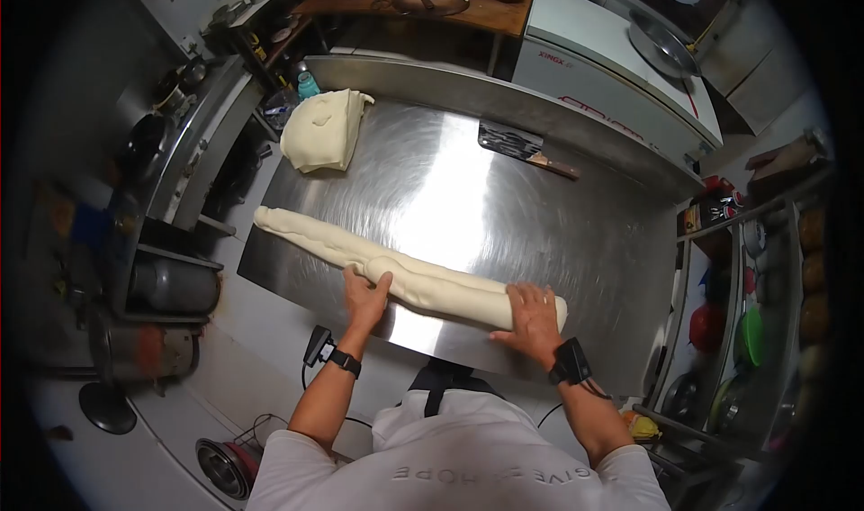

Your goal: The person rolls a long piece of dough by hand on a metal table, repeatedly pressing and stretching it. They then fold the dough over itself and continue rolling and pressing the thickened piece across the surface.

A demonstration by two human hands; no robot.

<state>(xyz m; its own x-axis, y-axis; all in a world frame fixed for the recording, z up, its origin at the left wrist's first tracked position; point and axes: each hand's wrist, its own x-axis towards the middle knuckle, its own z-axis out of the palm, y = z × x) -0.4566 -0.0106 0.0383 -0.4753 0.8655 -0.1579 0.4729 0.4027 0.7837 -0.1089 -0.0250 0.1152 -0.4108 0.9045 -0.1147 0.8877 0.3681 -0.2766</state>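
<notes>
A long pale dough roll (441, 292) lies slantwise along the near side of the steel worktable, its seam and a folded-over part showing near the middle. My left hand (364, 302) is at that middle part, thumb and fingers closed about the dough's near edge. Over the thick right end, my right hand (533, 324) is cupped, fingers across the top and thumb at the near side. The roll narrows toward its far left tip. Farther back on the left sits a large folded slab of dough (322, 133).
On the steel worktable (594, 241), a cleaver (522, 146) with a wooden handle lies at the back. A raised metal edge (504, 92) runs behind it. A white chest freezer (594, 61) stands beyond. Shelving with bowls (706, 326) is at right, a stove (193, 142) at left.
</notes>
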